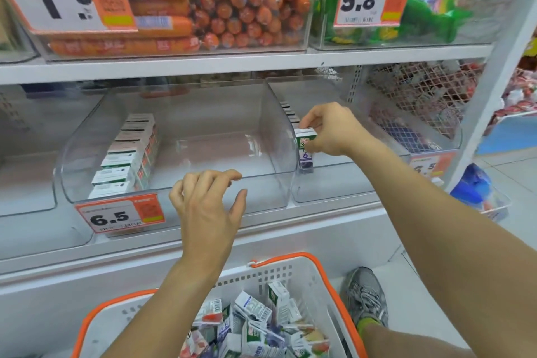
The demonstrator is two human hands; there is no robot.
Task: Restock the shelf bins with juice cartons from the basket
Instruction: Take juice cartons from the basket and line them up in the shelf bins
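My right hand (331,129) pinches a purple-and-white juice carton (305,151) at its top, upright at the front left of the right clear bin (334,186), in front of a row of cartons (289,113). My left hand (207,200) hovers with loosely curled fingers over the front rim of the middle clear bin (203,206) and holds nothing. A row of cartons (128,157) lines that bin's left side. Below, the white basket with orange rim (305,264) holds several loose juice cartons (261,325).
Price tags read 6.5 (119,215) on the middle bin and partly hidden on the right bin. The upper shelf carries bins of orange sausages (232,14) and green packets (430,9). A mesh basket (421,102) stands at right. My shoe (366,296) is beside the basket.
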